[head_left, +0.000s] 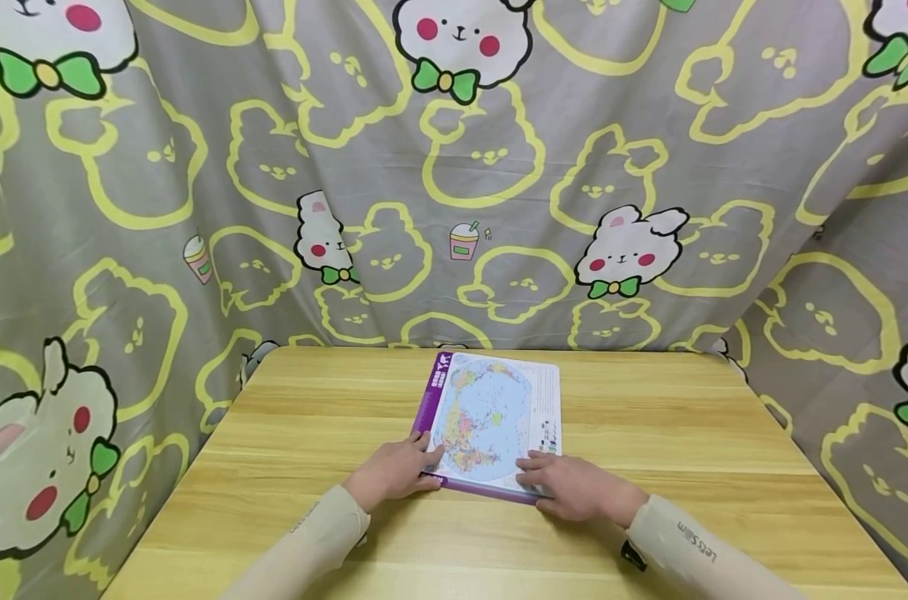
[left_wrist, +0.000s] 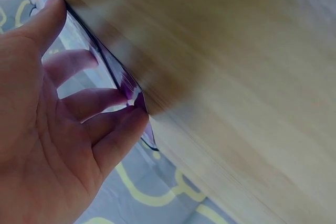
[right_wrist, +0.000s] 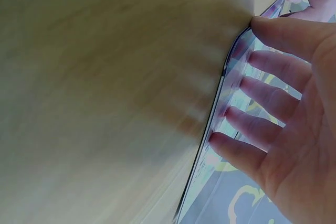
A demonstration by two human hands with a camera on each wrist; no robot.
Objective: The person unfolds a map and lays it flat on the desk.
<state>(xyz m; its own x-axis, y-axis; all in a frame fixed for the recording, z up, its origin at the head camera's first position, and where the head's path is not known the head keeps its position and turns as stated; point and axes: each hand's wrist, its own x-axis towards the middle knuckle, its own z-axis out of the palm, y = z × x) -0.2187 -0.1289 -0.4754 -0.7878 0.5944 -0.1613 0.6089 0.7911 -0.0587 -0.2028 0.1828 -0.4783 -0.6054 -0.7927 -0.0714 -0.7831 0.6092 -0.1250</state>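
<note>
A flat world map board with rounded corners and a purple band along its left and near sides lies on the wooden table. My left hand rests on its near left corner, fingers spread over the surface. At the near right corner my right hand rests with its fingers extended onto the map. The left wrist view shows the thumb of the left hand at the edge of the glossy board. Fingertips of the right hand touch the board's top in the right wrist view, its thumb at the rim.
The wooden table extends around the board on all sides. Behind it and at both sides hangs a grey curtain printed with yellow outlines and white rabbits. Light sleeves cover both forearms.
</note>
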